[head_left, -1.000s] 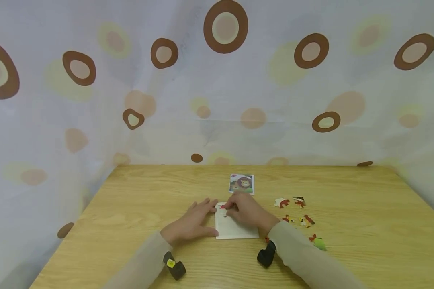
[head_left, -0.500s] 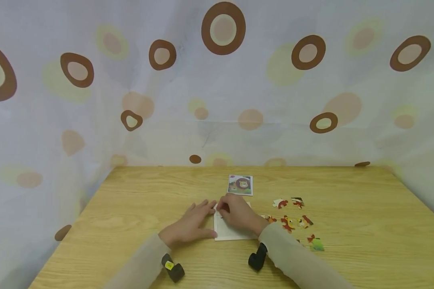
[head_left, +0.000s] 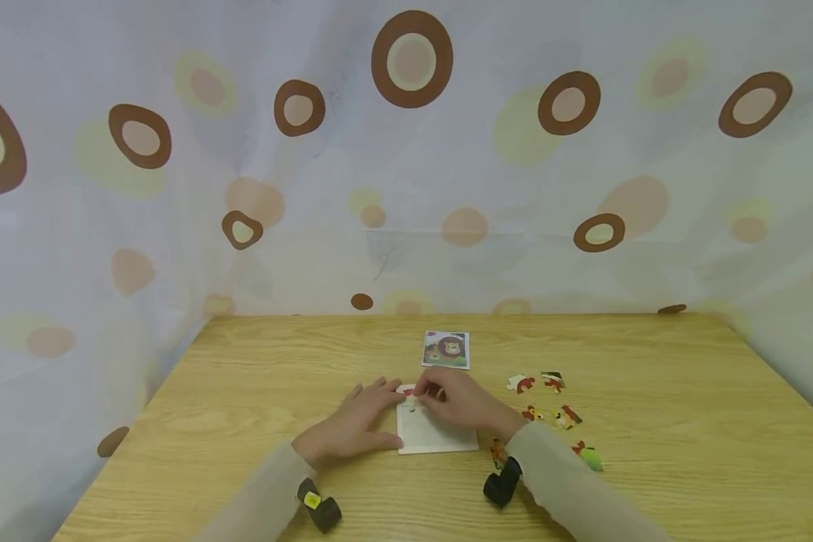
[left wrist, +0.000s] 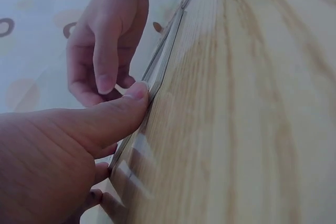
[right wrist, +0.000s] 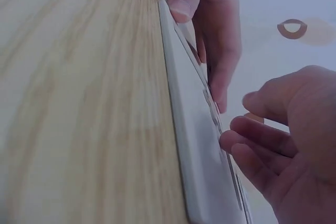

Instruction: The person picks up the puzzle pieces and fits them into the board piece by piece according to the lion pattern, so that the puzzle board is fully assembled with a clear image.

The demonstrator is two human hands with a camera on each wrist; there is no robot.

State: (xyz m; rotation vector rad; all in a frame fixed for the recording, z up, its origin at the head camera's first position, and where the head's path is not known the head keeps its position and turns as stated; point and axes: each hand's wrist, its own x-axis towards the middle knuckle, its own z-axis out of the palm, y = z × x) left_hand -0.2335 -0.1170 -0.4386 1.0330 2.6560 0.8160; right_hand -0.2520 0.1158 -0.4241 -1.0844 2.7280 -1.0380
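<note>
A square white puzzle tray [head_left: 436, 438] lies on the wooden table in front of me. In its far left corner is a small jigsaw piece [head_left: 409, 392] with pink and white on it. My left hand [head_left: 347, 430] rests along the tray's left side, thumb at the near corner and fingertips near the far one. Over the tray's far part is my right hand [head_left: 459, 400], its fingertips just right of that piece. In the right wrist view, the right thumb and fingers [right wrist: 252, 156] stand apart with nothing between them, close to the tray's surface.
Behind the tray lies a picture card [head_left: 446, 349] with a lion on it. Several loose jigsaw pieces [head_left: 567, 417] are spread to the right, one [head_left: 497, 453] partly hidden by the right wrist. A patterned cloth [head_left: 406, 188] hangs behind the table.
My right hand moves left over the tray's far left corner, then draws back to the right, uncovering the jigsaw piece there. The left hand stays at the tray's side.
</note>
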